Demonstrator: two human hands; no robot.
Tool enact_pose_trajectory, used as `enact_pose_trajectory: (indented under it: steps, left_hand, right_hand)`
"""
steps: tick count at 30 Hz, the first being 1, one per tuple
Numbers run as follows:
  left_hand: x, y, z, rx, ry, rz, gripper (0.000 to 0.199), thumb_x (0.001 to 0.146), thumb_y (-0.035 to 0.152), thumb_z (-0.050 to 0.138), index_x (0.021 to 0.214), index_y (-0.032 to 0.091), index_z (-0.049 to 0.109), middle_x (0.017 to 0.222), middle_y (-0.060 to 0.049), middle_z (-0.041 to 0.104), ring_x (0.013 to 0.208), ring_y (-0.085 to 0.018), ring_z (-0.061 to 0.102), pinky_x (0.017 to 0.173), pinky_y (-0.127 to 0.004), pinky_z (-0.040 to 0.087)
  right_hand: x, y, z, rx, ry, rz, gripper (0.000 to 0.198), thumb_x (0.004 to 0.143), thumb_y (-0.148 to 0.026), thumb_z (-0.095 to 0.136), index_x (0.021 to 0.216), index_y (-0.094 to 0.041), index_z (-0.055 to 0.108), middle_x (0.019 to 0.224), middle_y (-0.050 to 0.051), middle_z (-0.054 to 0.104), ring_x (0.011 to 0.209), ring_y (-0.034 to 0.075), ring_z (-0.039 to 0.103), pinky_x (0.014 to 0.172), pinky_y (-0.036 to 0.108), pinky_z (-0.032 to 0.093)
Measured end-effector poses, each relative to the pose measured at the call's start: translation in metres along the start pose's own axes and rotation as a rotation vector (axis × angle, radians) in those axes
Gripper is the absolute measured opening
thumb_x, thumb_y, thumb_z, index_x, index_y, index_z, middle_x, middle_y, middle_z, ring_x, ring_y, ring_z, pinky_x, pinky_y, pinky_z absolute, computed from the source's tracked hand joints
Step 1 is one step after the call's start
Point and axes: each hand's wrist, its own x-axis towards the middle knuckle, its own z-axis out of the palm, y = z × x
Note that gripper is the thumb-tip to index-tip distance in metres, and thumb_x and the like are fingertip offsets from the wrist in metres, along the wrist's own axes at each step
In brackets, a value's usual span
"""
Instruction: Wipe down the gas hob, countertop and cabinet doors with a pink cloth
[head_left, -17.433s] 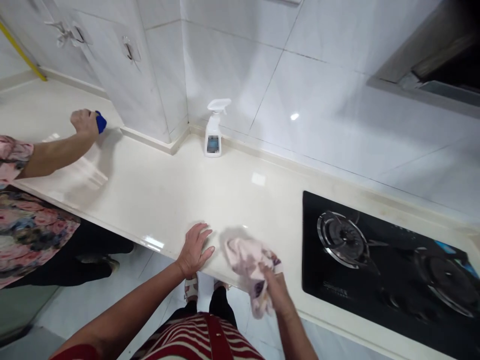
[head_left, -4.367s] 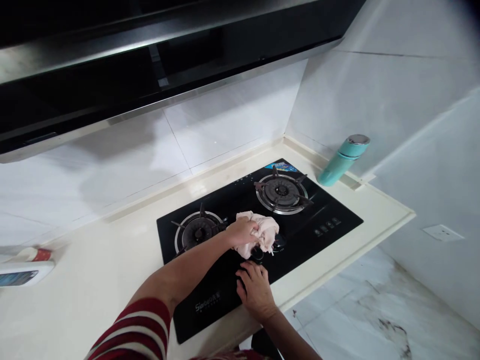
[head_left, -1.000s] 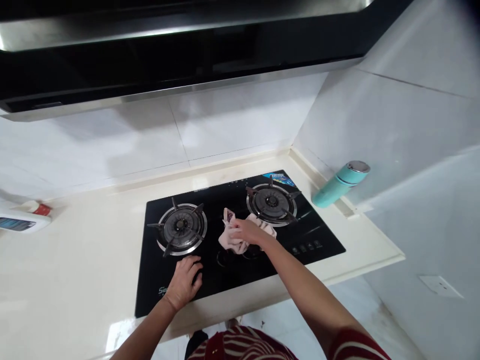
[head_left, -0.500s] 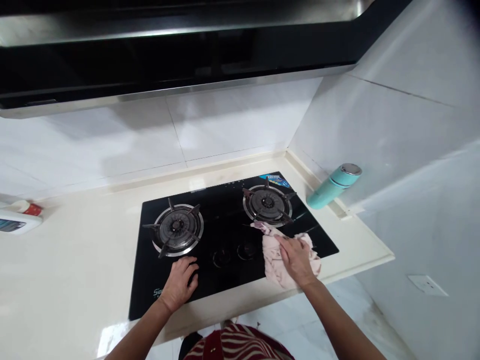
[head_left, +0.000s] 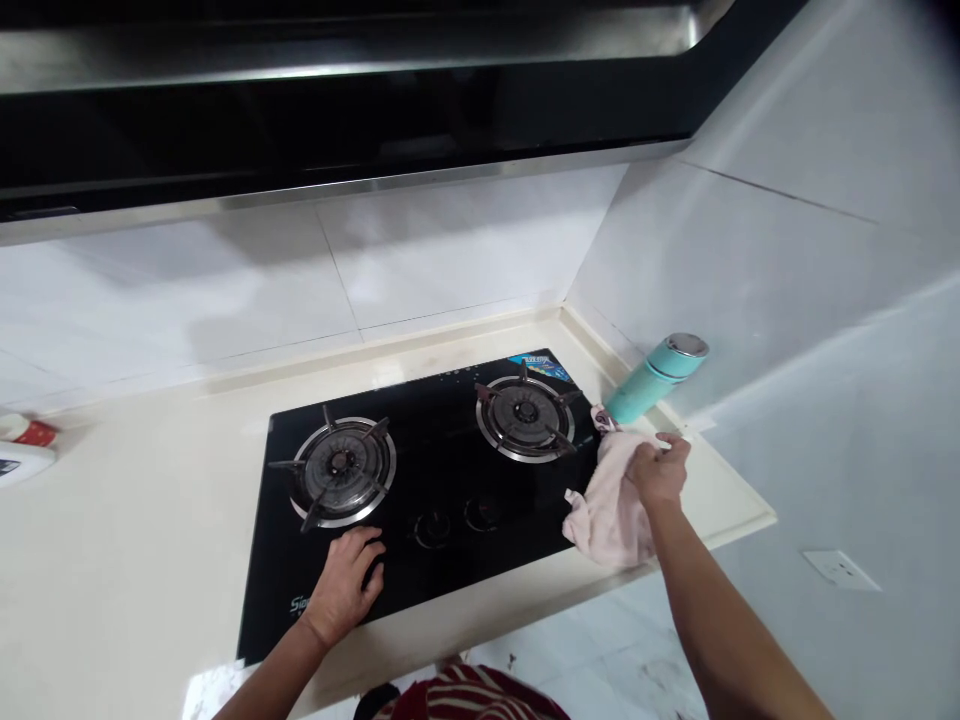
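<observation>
A black glass gas stove with two round burners is set into the pale countertop. My right hand grips a pale pink cloth at the stove's right edge, where the cloth drapes over both glass and counter. My left hand rests with fingers loosely apart on the glass, just in front of the left burner. The right burner lies to the left of the cloth. Close behind the cloth stands a turquoise bottle with a silver lid.
Low above the stove spans a black range hood. A white bottle and a red-and-white item are at the far left of the countertop. A tiled wall with a socket bounds the right side.
My right hand has moved the cloth rightward, from in front of the right burner to the stove's right edge. My left hand keeps its place on the glass. The view has shifted slightly.
</observation>
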Motion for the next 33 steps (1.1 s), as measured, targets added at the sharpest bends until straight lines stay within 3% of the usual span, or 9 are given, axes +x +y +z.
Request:
enact_pose_trajectory:
  steps: [5,9,12,15,18,22,27,30,33]
  left_hand:
    - [0.000,0.001,-0.002,0.008,-0.006,-0.005,0.020,0.090,0.017,0.053,0.107,0.022,0.062,0.121,-0.009,0.063,0.114,-0.023,0.057,0.093,-0.039,0.047]
    - [0.002,0.002,-0.004,0.021,-0.005,-0.002,0.019,0.089,0.017,0.053,0.105,0.021,0.063,0.119,-0.009,0.064,0.112,-0.023,0.058,0.090,-0.038,0.048]
    - [0.003,0.003,-0.005,0.027,-0.006,0.000,0.019,0.089,0.017,0.053,0.105,0.021,0.063,0.119,-0.009,0.064,0.112,-0.023,0.058,0.091,-0.038,0.048]
    - [0.004,0.003,-0.005,0.031,-0.005,0.002,0.018,0.089,0.018,0.054,0.105,0.022,0.063,0.119,-0.009,0.064,0.111,-0.023,0.059,0.090,-0.038,0.048]
    - [0.003,0.002,-0.003,0.034,-0.011,0.002,0.018,0.089,0.018,0.054,0.105,0.022,0.063,0.119,-0.010,0.064,0.111,-0.024,0.059,0.090,-0.038,0.048]
    - [0.002,-0.001,-0.002,0.042,-0.025,0.003,0.019,0.090,0.018,0.054,0.106,0.022,0.063,0.120,-0.009,0.064,0.113,-0.024,0.058,0.091,-0.039,0.047]
    - [0.003,-0.002,-0.002,0.041,-0.008,0.018,0.018,0.090,0.018,0.054,0.104,0.022,0.063,0.119,-0.009,0.064,0.111,-0.023,0.059,0.089,-0.038,0.048]
    - [0.004,-0.001,-0.002,0.038,0.009,0.021,0.018,0.090,0.019,0.054,0.104,0.022,0.063,0.119,-0.009,0.064,0.111,-0.024,0.059,0.090,-0.038,0.048]
    - [0.003,-0.001,-0.001,0.034,0.014,0.020,0.018,0.090,0.019,0.053,0.106,0.022,0.063,0.119,-0.009,0.064,0.111,-0.023,0.059,0.090,-0.038,0.048]
  right_hand:
    - [0.022,-0.028,0.042,0.028,0.051,-0.025,0.042,0.086,-0.039,0.038,0.117,-0.013,0.051,0.089,0.006,0.057,0.076,0.018,0.052,0.078,0.032,0.046]
    - [0.028,-0.046,0.072,-0.018,-0.113,-0.204,0.041,0.087,-0.043,0.042,0.109,-0.014,0.061,0.111,0.013,0.063,0.102,0.022,0.056,0.097,0.036,0.043]
    - [0.028,-0.047,0.080,-0.099,-0.250,-0.337,0.047,0.081,-0.041,0.050,0.119,-0.015,0.063,0.140,0.016,0.052,0.128,0.028,0.045,0.114,0.045,0.029]
    - [0.029,-0.044,0.078,-0.179,-0.332,-0.395,0.057,0.080,-0.039,0.051,0.130,-0.012,0.058,0.154,0.019,0.036,0.137,0.036,0.035,0.116,0.054,0.022]
    - [0.035,-0.043,0.075,-0.229,-0.389,-0.429,0.059,0.077,-0.038,0.055,0.130,-0.011,0.058,0.147,0.019,0.043,0.132,0.037,0.039,0.113,0.052,0.028]
    - [0.033,-0.043,0.069,-0.241,-0.445,-0.462,0.048,0.075,-0.035,0.059,0.119,-0.016,0.061,0.121,0.013,0.061,0.117,0.031,0.049,0.106,0.044,0.037]
    - [0.006,-0.032,0.050,-0.210,-0.450,-0.461,0.043,0.077,-0.037,0.058,0.116,-0.019,0.060,0.121,0.011,0.060,0.116,0.029,0.049,0.105,0.041,0.037]
    - [-0.019,-0.020,0.033,-0.194,-0.429,-0.403,0.045,0.076,-0.042,0.060,0.114,-0.018,0.058,0.117,0.012,0.060,0.114,0.028,0.052,0.103,0.039,0.039]
    - [-0.041,-0.006,0.014,-0.180,-0.396,-0.264,0.050,0.074,-0.050,0.065,0.111,-0.019,0.056,0.098,0.009,0.063,0.095,0.026,0.059,0.089,0.037,0.045]
